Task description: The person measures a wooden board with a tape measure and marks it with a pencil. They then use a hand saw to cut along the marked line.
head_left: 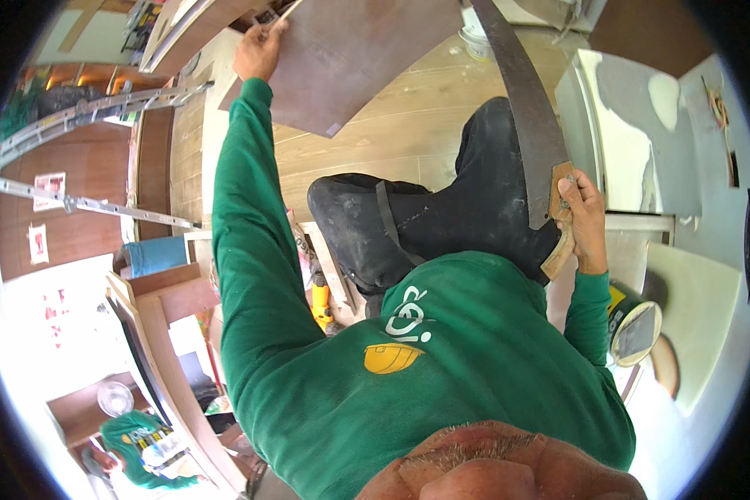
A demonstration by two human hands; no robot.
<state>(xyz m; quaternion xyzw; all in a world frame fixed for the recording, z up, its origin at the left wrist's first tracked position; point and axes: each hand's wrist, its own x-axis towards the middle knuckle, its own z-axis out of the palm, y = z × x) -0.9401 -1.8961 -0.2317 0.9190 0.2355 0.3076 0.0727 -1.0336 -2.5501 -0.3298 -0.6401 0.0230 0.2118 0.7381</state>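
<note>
A handsaw (521, 108) with a long dark blade and a wooden handle is at the right, its blade reaching up to the top edge of the picture. My right hand (588, 218) is closed round the handle, the thumb near a bolt. At the upper left, my left hand (258, 52) grips the edge of a large brown board (350, 62) with its fingers closed. The board slants over the floor, one corner towards my knees. The blade stands apart from the board's visible lower corner.
A metal ladder (100, 112) stands at the left. White buckets (476, 43) sit on the wood-look floor (417, 148). A pale box-like unit (642, 133) and a round can (636, 329) are at the right. A yellow tool (320, 304) lies by my left side. Another person (137, 446) is at the lower left.
</note>
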